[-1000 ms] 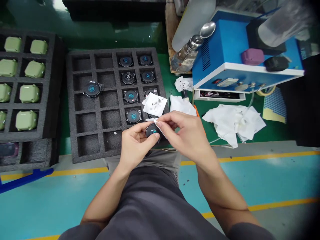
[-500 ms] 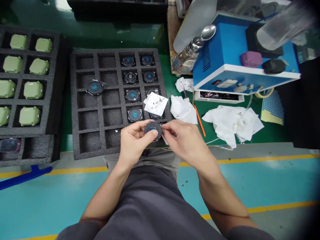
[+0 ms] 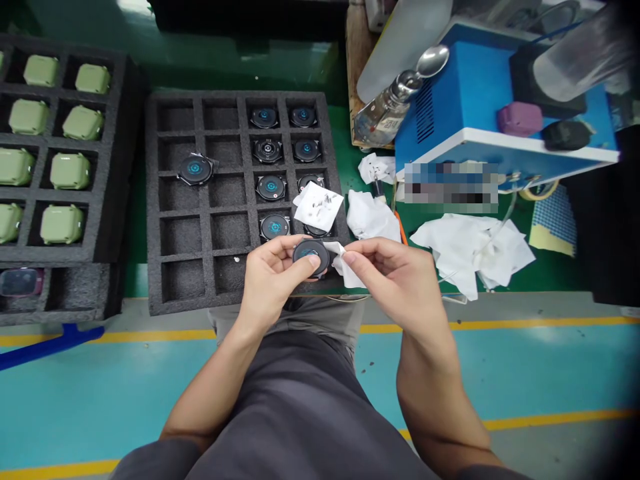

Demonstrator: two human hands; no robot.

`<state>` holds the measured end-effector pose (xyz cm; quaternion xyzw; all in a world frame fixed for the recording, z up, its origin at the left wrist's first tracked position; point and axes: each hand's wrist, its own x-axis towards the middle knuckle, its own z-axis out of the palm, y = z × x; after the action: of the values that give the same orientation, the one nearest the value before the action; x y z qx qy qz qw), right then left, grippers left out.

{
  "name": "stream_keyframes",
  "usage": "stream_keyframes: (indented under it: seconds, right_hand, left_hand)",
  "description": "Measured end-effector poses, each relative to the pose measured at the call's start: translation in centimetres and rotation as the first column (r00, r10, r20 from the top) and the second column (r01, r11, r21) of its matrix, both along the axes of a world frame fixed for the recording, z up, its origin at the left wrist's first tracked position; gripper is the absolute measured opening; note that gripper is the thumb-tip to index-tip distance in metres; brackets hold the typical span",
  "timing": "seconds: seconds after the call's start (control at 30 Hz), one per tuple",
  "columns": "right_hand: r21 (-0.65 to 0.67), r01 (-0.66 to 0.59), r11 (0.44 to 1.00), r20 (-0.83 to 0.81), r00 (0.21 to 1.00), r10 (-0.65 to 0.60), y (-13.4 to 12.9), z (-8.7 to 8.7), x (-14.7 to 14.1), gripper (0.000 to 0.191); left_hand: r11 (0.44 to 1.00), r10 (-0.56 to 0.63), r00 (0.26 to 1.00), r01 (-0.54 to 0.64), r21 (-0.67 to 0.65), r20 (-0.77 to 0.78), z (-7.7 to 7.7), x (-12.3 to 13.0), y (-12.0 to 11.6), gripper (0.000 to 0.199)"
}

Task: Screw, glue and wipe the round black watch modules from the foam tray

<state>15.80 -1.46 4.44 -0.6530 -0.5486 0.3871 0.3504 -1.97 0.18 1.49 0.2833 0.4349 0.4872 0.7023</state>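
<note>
Between the fingers and thumb of my left hand (image 3: 275,280) is a round black watch case (image 3: 307,252), its face turned up and the thumb lying across it. My right hand (image 3: 400,277) pinches a white wipe (image 3: 347,270), whose upper end meets the right side of the case. Behind the hands stands a black foam tray (image 3: 180,307) with several round watch cases in its right-hand pockets. One more watch case (image 3: 195,169) rests on the dividers at the left. A white paper square (image 3: 319,206) with dark specks covers part of the tray's right column.
To the left, another foam tray (image 3: 113,153) holds green square cases (image 3: 63,225). At the right are a blue machine (image 3: 465,80), a jar with a spoon (image 3: 385,110), crumpled wipes (image 3: 475,250) and an orange stick (image 3: 401,229). The bench edge runs just in front of me.
My right hand has moved slightly right, away from the watch case, and more of the white wipe now shows between them. The left hand still holds the case. The whole view has shifted a little.
</note>
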Motion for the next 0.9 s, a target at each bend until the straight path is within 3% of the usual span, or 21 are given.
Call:
stream_keyframes:
  seconds: [0.3,0.5,0.67,0.9]
  right_hand:
    - [0.052,0.008,0.999,-0.14,0.99,-0.001,0.0,-0.3,-0.8,0.014]
    - [0.073,-0.013,0.997,-0.167,0.986,0.025,0.3,-0.3,-1.7,0.014]
    - [0.087,0.055,0.995,-0.198,0.979,-0.037,0.6,-0.4,-1.4,0.014]
    - [0.101,0.073,0.992,-0.205,0.977,-0.051,0.4,-0.1,-2.0,0.014]
  left_hand:
    - [1.0,-0.013,0.999,0.012,-0.025,-0.031,0.4,0.0,0.1,0.032]
    - [0.998,0.027,0.999,-0.025,0.061,-0.037,0.0,0.0,0.1,0.026]
    - [0.992,0.076,0.996,-0.08,0.101,0.042,-0.4,0.0,0.2,0.028]
    - [0.974,0.113,0.987,-0.088,0.207,-0.111,-1.0,-0.1,0.0,0.028]
